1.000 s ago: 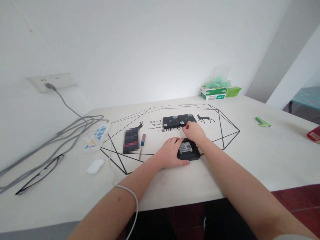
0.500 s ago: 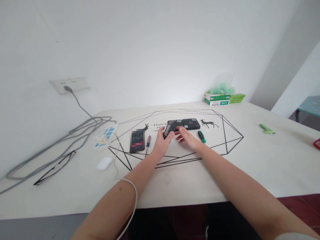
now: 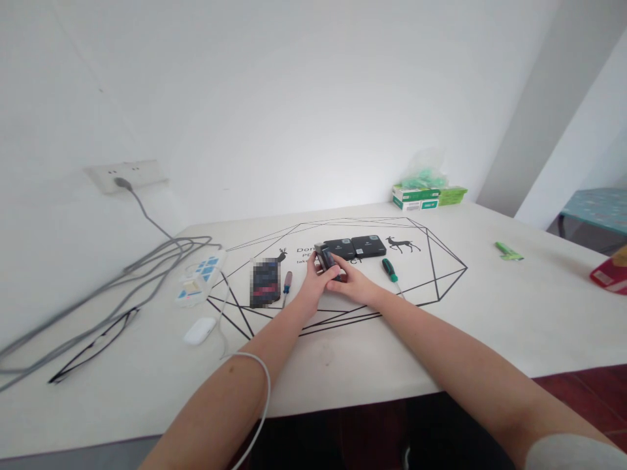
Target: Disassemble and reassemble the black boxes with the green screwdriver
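Note:
My left hand (image 3: 316, 288) is closed around a small dark device (image 3: 324, 254), held tilted above the table. Its exact kind cannot be made out. My right hand (image 3: 356, 286) grips the same device from the right, thumb near the lower end, the other fingers partly hidden behind it. Just beyond lie two flat black boxes, the left box (image 3: 343, 247) partly behind my hands and the right box (image 3: 369, 246) in full sight. A screwdriver with a pinkish handle (image 3: 288, 279) lies left of my left hand. A green-handled screwdriver (image 3: 388, 267) rests to the right.
A blurred-out dark object (image 3: 265, 283) lies at left, near a white power strip (image 3: 198, 279) and a white case (image 3: 200, 331). Grey cable (image 3: 161, 274) and glasses (image 3: 93, 347) are further left. A white cord crosses my left forearm. Green-white boxes (image 3: 415, 196) stand at the back.
My right hand has moved in from beside the device and closed on it. The device is now turned more upright. The view has shifted slightly to the right.

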{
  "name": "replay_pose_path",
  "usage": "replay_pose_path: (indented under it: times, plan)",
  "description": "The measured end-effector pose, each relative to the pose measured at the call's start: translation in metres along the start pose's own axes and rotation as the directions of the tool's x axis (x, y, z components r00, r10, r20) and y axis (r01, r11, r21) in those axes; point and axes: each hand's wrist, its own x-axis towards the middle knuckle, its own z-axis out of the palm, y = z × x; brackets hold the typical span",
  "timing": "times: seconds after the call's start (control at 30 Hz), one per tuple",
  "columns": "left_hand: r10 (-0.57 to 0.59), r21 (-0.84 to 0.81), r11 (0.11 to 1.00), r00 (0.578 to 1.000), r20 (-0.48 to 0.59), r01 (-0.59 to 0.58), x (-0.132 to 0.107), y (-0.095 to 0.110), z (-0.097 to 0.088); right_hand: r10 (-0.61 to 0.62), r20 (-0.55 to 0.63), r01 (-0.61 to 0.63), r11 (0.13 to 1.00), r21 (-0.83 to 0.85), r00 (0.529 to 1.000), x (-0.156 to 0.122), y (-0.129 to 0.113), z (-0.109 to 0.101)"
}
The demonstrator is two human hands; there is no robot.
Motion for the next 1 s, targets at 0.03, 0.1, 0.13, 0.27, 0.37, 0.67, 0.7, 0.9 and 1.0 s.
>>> replay_pose_path:
  times: [0.03, 0.1, 0.13, 0.27, 0.37, 0.67, 0.7, 0.9, 1.0]
  plan:
    - [0.002, -0.012, 1.0, 1.0, 0.013, -0.002, 0.0, 0.0, 0.0, 0.009, -0.002, -0.009, 1.0, -0.004, 1.0, 0.0, 0.001, -0.001]
    - [0.018, -0.043, 0.999, 0.999, 0.051, -0.015, 0.001, 0.0, 0.0, 0.026, -0.002, -0.026, 0.999, -0.029, 1.0, 0.002, 0.003, -0.003]
    - [0.03, -0.058, 0.998, 0.998, 0.06, -0.027, 0.001, 0.0, 0.001, 0.026, -0.017, -0.027, 0.997, -0.065, 1.0, 0.002, 0.004, -0.004]
    - [0.033, -0.142, 0.989, 0.999, 0.019, -0.03, 0.0, 0.002, 0.005, -0.064, -0.065, 0.045, 0.965, -0.258, 0.996, 0.007, 0.01, -0.008]
    - [-0.063, -0.264, 0.963, 0.996, -0.056, 0.046, -0.001, 0.006, 0.008, -0.08, -0.05, 0.058, 0.935, -0.35, 0.995, 0.012, 0.016, -0.009]
    - [-0.216, -0.462, 0.882, 0.953, -0.211, 0.097, 0.018, 0.015, -0.003, 0.039, -0.235, -0.127, 0.919, -0.373, 0.971, 0.021, 0.021, -0.014]
    - [-0.224, -0.473, 0.876, 0.949, -0.221, 0.097, 0.02, 0.016, -0.005, 0.046, -0.24, -0.144, 0.901, -0.409, 0.97, 0.02, 0.021, -0.014]
    - [-0.236, -0.497, 0.864, 0.938, -0.253, 0.084, 0.026, 0.014, -0.007, 0.027, -0.171, -0.108, 0.869, -0.483, 0.985, 0.019, 0.018, -0.013]
    - [-0.235, -0.5, 0.863, 0.936, -0.261, 0.077, 0.027, 0.014, -0.007, 0.015, -0.13, -0.079, 0.862, -0.501, 0.991, 0.019, 0.019, -0.013]
